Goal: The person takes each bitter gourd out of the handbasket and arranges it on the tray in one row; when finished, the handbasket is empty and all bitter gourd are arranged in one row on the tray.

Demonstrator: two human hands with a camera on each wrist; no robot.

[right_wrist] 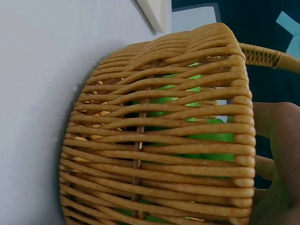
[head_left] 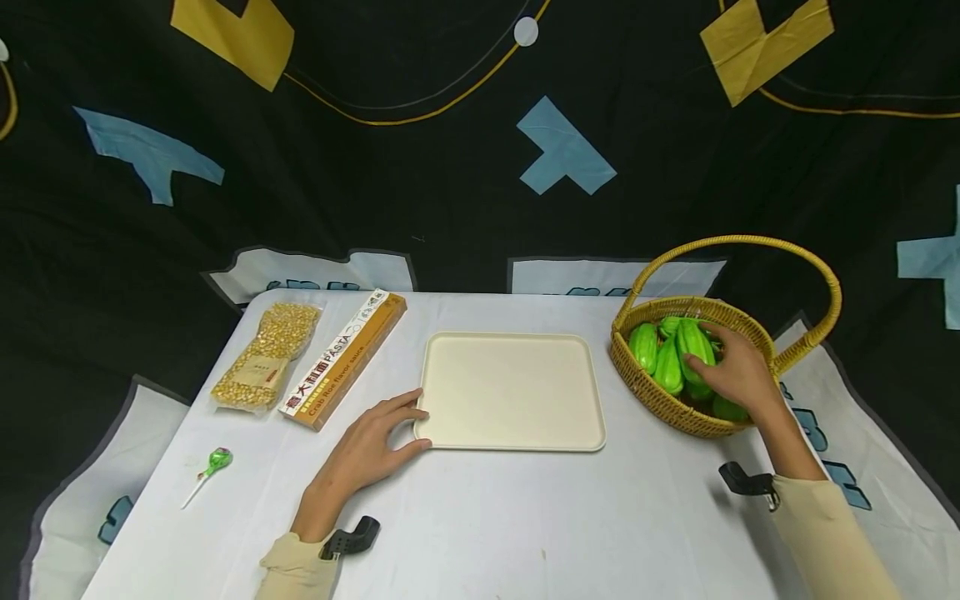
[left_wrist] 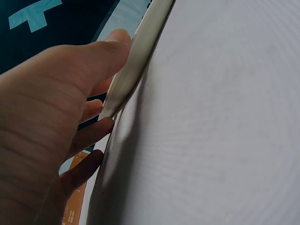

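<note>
Beige-sleeved, the left hand (head_left: 367, 446) rested relaxed fingers against the cream tray (head_left: 513, 392) at its eight o'clock corner, on the white bench (head_left: 547, 517). At the tray's three o'clock, I saw the right hand (head_left: 738, 367) with fingers grasping a green fruit (head_left: 690, 337) inside the wicker basket (head_left: 652, 404). A pasta box (head_left: 345, 358) lay toward ten; black cloth (head_left: 450, 192) hung beyond, at twelve.
</note>
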